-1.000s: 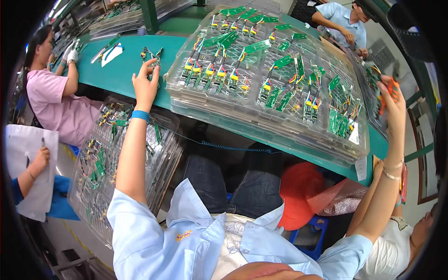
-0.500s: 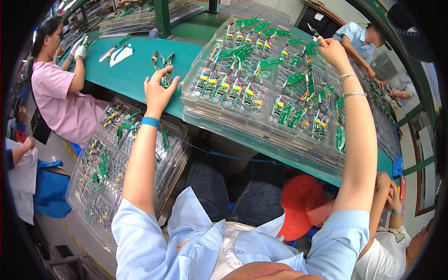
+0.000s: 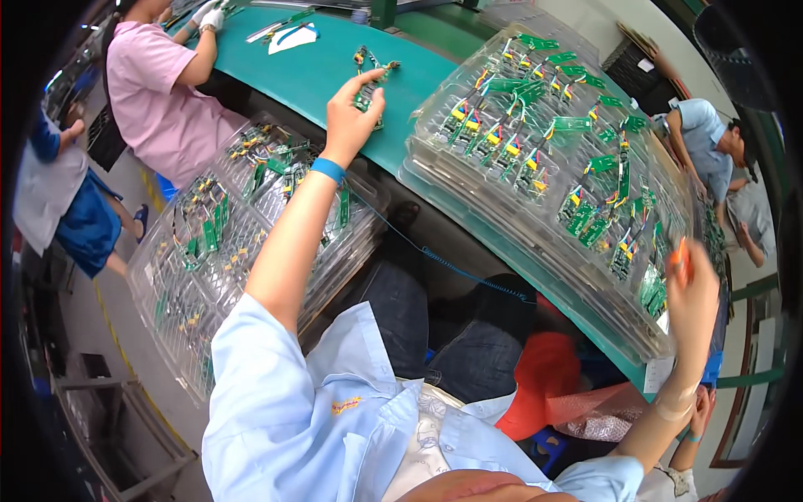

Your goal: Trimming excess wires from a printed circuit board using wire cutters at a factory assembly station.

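At the near edge of the green table (image 3: 276, 63), my left hand (image 3: 350, 121) has thumb and fingers closed around a small green circuit board (image 3: 364, 99) with wires and connectors. A blue band (image 3: 328, 169) with a coiled cord circles that wrist. My right hand (image 3: 696, 293), blurred, grips an orange pen-like tool (image 3: 682, 261), its tip not clear. This hand is above the right end of a clear plastic tray (image 3: 418, 159), which holds several wired circuit boards (image 3: 514, 155) with yellow connectors in rows.
More filled clear trays (image 3: 155, 318) are stacked low on my left. A person in pink (image 3: 159, 75) works at the table's far left. Others in light blue (image 3: 707, 138) and grey stand beyond the right side. A red stool (image 3: 544, 376) is beside my legs. White paper (image 3: 293, 39) lies on the table.
The whole view has turned, shifting the table and trays rightward. My right hand has come down from the tray's far side to its near right end. The left hand stays at the circuit board.
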`<control>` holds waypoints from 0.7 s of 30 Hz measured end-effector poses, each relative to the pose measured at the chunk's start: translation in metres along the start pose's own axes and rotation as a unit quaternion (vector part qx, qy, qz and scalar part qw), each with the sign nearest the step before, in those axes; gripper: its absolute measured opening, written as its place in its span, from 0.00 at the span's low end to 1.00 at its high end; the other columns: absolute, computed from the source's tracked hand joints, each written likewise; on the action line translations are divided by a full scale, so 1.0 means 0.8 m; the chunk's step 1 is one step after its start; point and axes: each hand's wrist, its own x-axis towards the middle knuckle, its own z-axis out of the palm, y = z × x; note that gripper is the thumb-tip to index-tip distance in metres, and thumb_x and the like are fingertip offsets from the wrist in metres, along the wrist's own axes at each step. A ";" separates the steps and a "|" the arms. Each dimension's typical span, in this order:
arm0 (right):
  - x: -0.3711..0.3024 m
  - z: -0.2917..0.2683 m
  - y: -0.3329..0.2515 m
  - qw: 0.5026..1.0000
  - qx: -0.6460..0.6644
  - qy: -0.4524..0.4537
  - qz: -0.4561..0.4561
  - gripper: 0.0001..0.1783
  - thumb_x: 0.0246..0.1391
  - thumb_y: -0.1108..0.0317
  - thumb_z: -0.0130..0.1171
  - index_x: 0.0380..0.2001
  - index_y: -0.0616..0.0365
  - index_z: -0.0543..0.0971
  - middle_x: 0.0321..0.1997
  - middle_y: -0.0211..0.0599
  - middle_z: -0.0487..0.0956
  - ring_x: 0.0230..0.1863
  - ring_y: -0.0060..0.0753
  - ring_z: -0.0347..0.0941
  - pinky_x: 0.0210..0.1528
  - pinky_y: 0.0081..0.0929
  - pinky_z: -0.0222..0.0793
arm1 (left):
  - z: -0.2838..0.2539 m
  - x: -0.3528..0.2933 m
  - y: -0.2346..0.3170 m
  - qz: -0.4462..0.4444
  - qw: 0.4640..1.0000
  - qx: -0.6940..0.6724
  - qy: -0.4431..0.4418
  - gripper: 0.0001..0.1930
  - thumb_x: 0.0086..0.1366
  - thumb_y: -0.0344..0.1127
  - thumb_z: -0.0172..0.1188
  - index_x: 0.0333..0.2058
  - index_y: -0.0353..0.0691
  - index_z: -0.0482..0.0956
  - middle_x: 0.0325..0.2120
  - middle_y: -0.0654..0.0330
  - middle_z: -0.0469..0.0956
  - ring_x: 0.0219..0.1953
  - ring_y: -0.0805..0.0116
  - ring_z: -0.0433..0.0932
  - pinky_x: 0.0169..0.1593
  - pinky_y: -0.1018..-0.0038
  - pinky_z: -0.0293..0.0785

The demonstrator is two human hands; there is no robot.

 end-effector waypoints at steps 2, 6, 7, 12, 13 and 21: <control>-0.056 0.003 -0.009 0.998 0.052 0.021 -0.019 0.15 0.38 0.77 0.50 0.35 0.62 0.70 0.32 0.39 0.73 0.28 0.34 0.68 0.33 0.25 0.63 | -0.016 0.002 0.019 -0.059 0.994 -0.082 0.038 0.12 0.49 0.29 0.54 0.36 0.44 0.74 0.33 0.65 0.76 0.34 0.73 0.72 0.42 0.77 0.65; -0.131 0.017 -0.027 0.972 0.230 -0.046 0.036 0.15 0.35 0.79 0.50 0.33 0.63 0.72 0.31 0.39 0.73 0.28 0.34 0.68 0.33 0.25 0.63 | -0.083 0.001 0.077 0.017 0.995 -0.022 0.100 0.12 0.49 0.26 0.54 0.36 0.38 0.73 0.33 0.61 0.74 0.34 0.74 0.71 0.40 0.80 0.65; -0.144 0.024 -0.035 0.931 0.341 -0.086 0.099 0.15 0.34 0.80 0.51 0.32 0.62 0.72 0.32 0.39 0.73 0.29 0.34 0.68 0.34 0.25 0.63 | -0.107 -0.011 0.093 -0.010 0.997 -0.003 0.073 0.12 0.49 0.26 0.54 0.35 0.37 0.72 0.32 0.60 0.74 0.34 0.73 0.71 0.41 0.80 0.64; -0.147 0.089 -0.071 0.817 0.558 -0.117 -0.081 0.14 0.32 0.79 0.55 0.29 0.62 0.72 0.34 0.41 0.72 0.34 0.35 0.68 0.36 0.25 0.63 | -0.189 -0.071 0.195 -0.077 0.988 -0.003 -0.135 0.11 0.45 0.24 0.52 0.31 0.32 0.71 0.27 0.59 0.73 0.31 0.73 0.70 0.38 0.82 0.65; -0.144 0.101 -0.085 0.792 0.594 -0.110 -0.083 0.13 0.33 0.79 0.56 0.28 0.61 0.72 0.35 0.41 0.72 0.35 0.36 0.68 0.37 0.25 0.63 | -0.192 -0.086 0.201 -0.122 0.973 -0.089 -0.174 0.11 0.43 0.24 0.53 0.30 0.32 0.71 0.26 0.58 0.73 0.29 0.72 0.71 0.36 0.82 0.66; -0.157 0.173 -0.136 0.556 0.789 -0.262 0.024 0.10 0.42 0.75 0.55 0.31 0.60 0.69 0.32 0.37 0.72 0.33 0.26 0.68 0.35 0.17 0.63 | -0.108 -0.170 0.206 -0.341 0.752 -0.449 -0.342 0.12 0.46 0.23 0.53 0.32 0.32 0.69 0.25 0.54 0.74 0.25 0.65 0.76 0.33 0.80 0.71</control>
